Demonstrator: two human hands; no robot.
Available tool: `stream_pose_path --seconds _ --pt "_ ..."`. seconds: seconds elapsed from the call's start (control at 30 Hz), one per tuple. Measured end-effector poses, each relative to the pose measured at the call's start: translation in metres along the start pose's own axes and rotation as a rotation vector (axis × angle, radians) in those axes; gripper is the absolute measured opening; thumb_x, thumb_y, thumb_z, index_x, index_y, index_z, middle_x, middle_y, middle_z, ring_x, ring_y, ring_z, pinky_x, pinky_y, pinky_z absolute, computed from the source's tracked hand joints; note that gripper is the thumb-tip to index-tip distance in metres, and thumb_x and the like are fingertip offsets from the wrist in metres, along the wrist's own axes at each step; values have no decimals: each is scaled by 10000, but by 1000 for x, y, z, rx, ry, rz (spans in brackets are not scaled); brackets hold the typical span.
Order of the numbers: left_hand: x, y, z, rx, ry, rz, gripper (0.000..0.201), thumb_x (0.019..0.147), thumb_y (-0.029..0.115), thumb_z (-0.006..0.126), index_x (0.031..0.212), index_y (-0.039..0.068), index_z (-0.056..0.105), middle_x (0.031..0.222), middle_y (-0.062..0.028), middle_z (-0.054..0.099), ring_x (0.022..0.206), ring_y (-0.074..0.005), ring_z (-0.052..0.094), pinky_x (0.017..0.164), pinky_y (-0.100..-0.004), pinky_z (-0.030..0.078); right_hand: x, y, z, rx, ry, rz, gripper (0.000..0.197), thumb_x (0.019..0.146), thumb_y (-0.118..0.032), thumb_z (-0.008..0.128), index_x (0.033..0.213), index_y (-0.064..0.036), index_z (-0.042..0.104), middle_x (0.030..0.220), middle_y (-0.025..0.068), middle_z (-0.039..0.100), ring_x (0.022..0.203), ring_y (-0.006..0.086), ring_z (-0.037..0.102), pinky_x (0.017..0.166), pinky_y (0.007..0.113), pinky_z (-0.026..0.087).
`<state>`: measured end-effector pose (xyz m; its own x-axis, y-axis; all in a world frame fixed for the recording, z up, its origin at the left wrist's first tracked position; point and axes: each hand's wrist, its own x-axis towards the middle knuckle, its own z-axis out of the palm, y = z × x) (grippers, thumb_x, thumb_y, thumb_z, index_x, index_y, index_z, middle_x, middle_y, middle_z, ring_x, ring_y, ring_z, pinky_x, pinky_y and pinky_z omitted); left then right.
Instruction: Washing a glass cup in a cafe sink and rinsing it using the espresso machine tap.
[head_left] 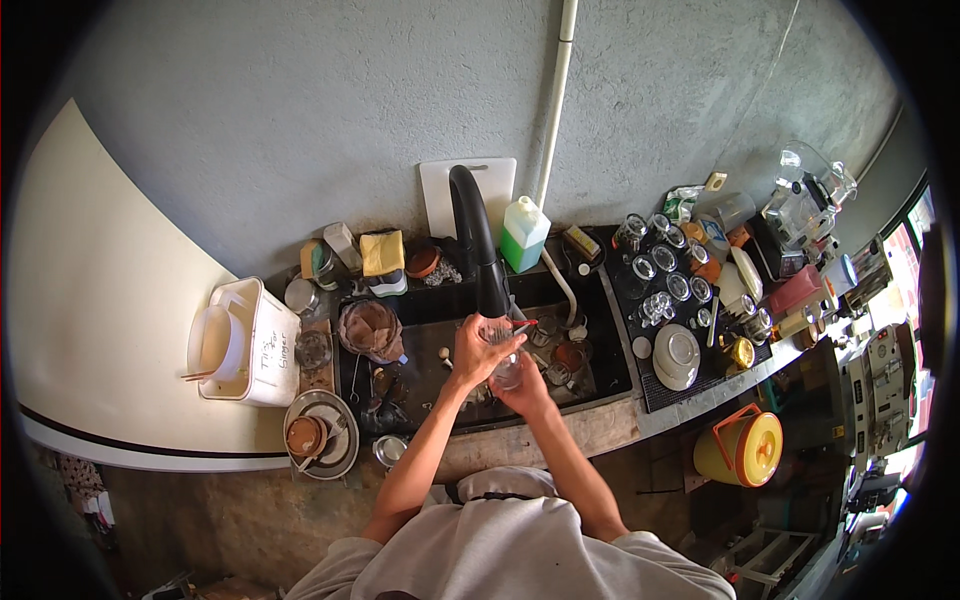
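Note:
Over the dark sink (420, 310), beneath the black faucet (482, 240), I hold a clear glass (508, 374) in both hands. My left hand (474, 352) is closed around its upper part. Lower down, my right hand (527, 392) grips it from the right side. Part of the glass is hidden by my fingers, and whether water is running cannot be made out. Below and beside my hands, small utensils (385, 390) lie in the left part of the basin, while glasses and a brown round dish (570, 356) sit at its right.
A brown crumpled-looking bowl (370, 331) is at the sink's left. Stacked metal bowls (322, 435) stand near the front edge. Behind are a yellow sponge (382, 254) and a green liquid bottle (524, 236). Glasses and white bowls (677, 357) crowd the black drying mat (640, 312).

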<state>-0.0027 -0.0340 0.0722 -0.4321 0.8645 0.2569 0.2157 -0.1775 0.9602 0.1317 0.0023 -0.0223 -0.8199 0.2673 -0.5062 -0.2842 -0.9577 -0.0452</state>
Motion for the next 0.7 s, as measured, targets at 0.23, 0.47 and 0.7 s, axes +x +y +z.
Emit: stream_pose_path --seconds 0.23,0.47,0.7 --pt "-4 -7 9 143 73 83 474 708 192 926 1073 42 664 966 -79 699 898 -197 677 812 -358 547 6 10 10 -86 92 -387 367 1069 -390 389 1274 -143 567 1238 60 650 1124 246 644 938 460 564" --pt "-2 7 0 239 37 64 455 745 204 905 1099 45 667 945 -82 696 899 -193 692 792 -350 553 14 3 -2 46 -209 47 420 1082 -448 376 1273 -142 590 1241 60 657 1122 250 647 877 438 586" --pt "-1 -3 -3 266 36 67 448 761 248 894 1085 28 676 969 -96 707 867 -208 691 787 -364 550 8 1 -4 -117 127 -278 406 1070 -410 368 1282 -129 570 1238 101 648 1135 275 638 878 454 570"
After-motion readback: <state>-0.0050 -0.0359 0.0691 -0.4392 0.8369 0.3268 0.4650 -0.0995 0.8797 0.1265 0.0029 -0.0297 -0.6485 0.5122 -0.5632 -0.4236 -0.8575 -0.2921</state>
